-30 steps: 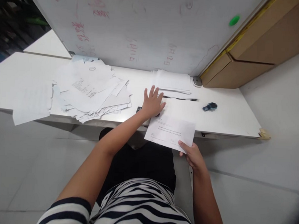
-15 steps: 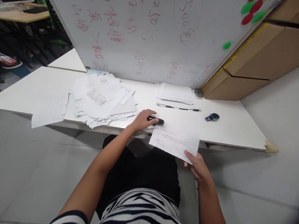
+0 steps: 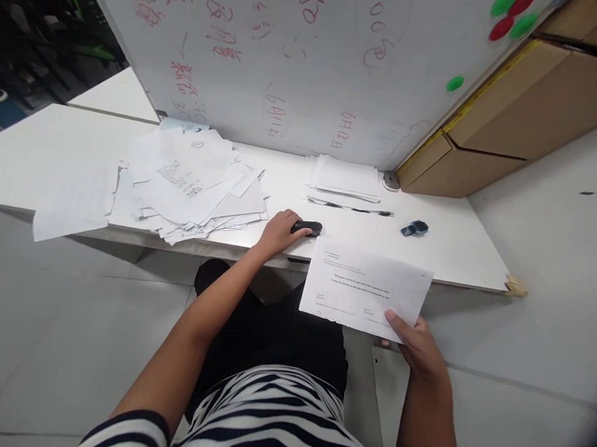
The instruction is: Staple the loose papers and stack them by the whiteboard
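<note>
My left hand (image 3: pixel 281 232) is closed around one end of a black stapler (image 3: pixel 309 228) that rests near the front edge of the white table (image 3: pixel 457 252). With thumb on top and fingers beneath, my right hand (image 3: pixel 415 336) grips a printed sheet of paper (image 3: pixel 365 284) by its lower right corner. The sheet is tilted in front of the table edge, its far left corner just below the stapler. Left of my left hand lies a messy pile of papers (image 3: pixel 195 178). A neater stack of papers (image 3: pixel 348 176) sits beyond the stapler.
A dark strip (image 3: pixel 349 207) lies before the neat stack, and a dark blue watch-like object (image 3: pixel 415 228) farther right. Behind the table stands a whiteboard (image 3: pixel 317 64) with red writing and magnets. Cardboard boxes (image 3: pixel 490 100) are stacked at the right. One sheet (image 3: pixel 72 205) overhangs the table's left front edge.
The printed sheet has moved right, away from the stapler, and turned more toward me in my right hand. My left hand stays on the stapler. The view has shifted slightly.
</note>
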